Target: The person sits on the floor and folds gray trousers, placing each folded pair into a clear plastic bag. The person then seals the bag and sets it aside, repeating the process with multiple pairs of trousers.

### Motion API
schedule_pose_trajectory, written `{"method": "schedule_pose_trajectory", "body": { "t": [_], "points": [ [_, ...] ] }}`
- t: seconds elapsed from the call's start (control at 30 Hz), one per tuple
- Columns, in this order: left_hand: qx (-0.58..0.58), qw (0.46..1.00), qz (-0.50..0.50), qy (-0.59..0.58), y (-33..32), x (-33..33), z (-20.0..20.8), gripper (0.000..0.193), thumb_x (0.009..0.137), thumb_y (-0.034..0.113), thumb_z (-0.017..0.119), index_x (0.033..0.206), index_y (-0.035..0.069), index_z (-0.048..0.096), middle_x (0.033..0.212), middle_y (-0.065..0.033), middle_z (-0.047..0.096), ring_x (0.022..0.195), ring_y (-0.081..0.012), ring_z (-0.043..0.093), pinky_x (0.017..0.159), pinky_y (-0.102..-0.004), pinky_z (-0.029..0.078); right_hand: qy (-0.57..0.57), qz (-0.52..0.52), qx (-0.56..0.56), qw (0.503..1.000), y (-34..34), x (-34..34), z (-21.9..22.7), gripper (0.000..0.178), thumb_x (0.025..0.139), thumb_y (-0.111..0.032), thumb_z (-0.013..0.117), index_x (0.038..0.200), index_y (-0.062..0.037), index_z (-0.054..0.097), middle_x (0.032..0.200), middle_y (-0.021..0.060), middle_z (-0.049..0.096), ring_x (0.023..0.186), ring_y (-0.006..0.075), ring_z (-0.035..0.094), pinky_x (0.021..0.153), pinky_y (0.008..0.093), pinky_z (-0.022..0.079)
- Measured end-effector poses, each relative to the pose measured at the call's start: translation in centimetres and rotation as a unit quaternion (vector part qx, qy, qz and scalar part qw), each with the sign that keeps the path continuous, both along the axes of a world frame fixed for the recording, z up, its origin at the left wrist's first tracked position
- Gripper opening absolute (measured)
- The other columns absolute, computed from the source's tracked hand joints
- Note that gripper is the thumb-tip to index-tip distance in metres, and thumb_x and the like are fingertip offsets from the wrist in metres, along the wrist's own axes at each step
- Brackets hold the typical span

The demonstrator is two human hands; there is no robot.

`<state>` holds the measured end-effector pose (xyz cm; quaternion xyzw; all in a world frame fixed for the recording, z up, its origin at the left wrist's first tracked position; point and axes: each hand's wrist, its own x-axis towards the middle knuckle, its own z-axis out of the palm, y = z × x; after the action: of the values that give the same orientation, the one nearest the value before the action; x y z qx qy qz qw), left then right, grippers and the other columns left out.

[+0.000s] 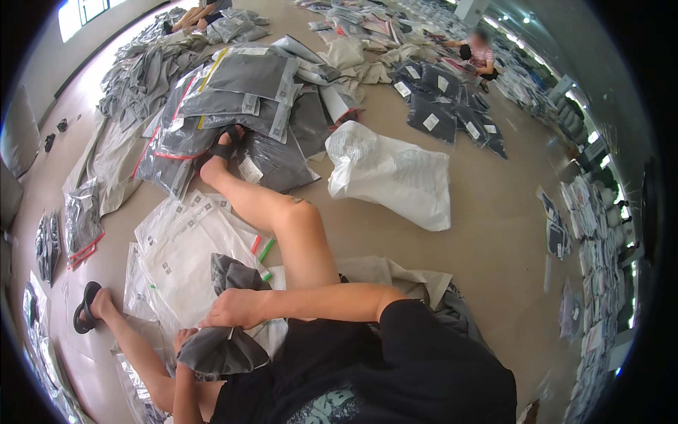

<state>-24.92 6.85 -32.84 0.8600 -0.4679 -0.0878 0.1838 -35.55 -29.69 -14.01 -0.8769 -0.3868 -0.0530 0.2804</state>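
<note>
A dark grey folded or bunched garment (226, 353) lies across my lap side, between my spread legs. My right hand (236, 309) reaches over from the right and is closed on its middle, where the cloth is squeezed narrow. One end of the garment sticks up beyond that hand. My left hand (185, 339) grips its left edge, fingers partly hidden by the cloth. Just beyond both hands, several clear plastic zip bags (185, 272) are fanned out on the floor, with red and green slider edges showing.
Bagged grey garments (244, 78) are piled by my sandalled foot, with loose grey clothes (138, 85) behind. A white sack (388, 173) lies right of my leg. Dark bagged garments (441, 102) lie farther off, near another person (480, 56). Stacked packages (593, 261) line the right side.
</note>
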Motion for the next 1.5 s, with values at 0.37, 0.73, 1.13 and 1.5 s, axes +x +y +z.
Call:
{"method": "schedule_pose_trajectory", "body": {
  "t": [0.37, 0.73, 1.13, 1.5],
  "points": [
    [-0.211, 0.967, 0.139, -0.042, -5.8, -2.5, 16.7, 0.012, 0.091, 0.009, 0.077, 0.102, 0.011, 0.082, 0.081, -0.0111, 0.071, 0.073, -0.0299, 0.069, 0.065, -0.0415, 0.054, 0.060, 0.003, -0.079, 0.995, 0.6, -0.6, 5.7, 0.070, 0.069, 0.001, 0.081, 0.136, -0.0150, 0.067, 0.166, 0.0203, 0.042, 0.094, 0.0375, 0.077, 0.078, 0.0459, 0.064],
    [-0.225, 0.940, 0.235, 0.099, -5.4, -5.5, 20.3, 0.014, 0.092, 0.002, 0.081, 0.106, 0.000, 0.080, 0.077, -0.0099, 0.073, 0.062, -0.0123, 0.064, 0.058, -0.0273, 0.049, 0.079, 0.048, -0.096, 0.991, -0.4, -2.2, 9.0, 0.070, 0.065, 0.006, 0.080, 0.133, -0.0073, 0.069, 0.164, 0.0179, 0.044, 0.103, 0.0351, 0.074, 0.085, 0.0446, 0.061],
    [-0.226, 0.961, 0.148, 0.064, -6.7, -6.8, 24.1, 0.014, 0.088, 0.002, 0.082, 0.102, 0.003, 0.082, 0.083, -0.0111, 0.074, 0.067, -0.0211, 0.069, 0.061, -0.0330, 0.054, 0.054, 0.000, -0.088, 0.995, 0.7, -3.7, 11.6, 0.053, 0.075, 0.005, 0.073, 0.128, -0.0031, 0.071, 0.158, 0.0232, 0.049, 0.102, 0.0325, 0.072, 0.088, 0.0430, 0.059],
    [-0.063, 0.996, 0.003, -0.057, -6.3, -6.4, 27.6, 0.031, 0.076, 0.007, 0.088, 0.107, 0.008, 0.081, 0.083, -0.0091, 0.070, 0.080, -0.0328, 0.065, 0.078, -0.0432, 0.054, 0.013, -0.014, -0.104, 0.994, 2.0, -2.8, 6.5, 0.026, 0.080, -0.008, 0.072, 0.103, 0.0013, 0.068, 0.091, 0.0182, 0.074, 0.085, 0.0384, 0.076, 0.071, 0.0477, 0.061]
  ]
}}
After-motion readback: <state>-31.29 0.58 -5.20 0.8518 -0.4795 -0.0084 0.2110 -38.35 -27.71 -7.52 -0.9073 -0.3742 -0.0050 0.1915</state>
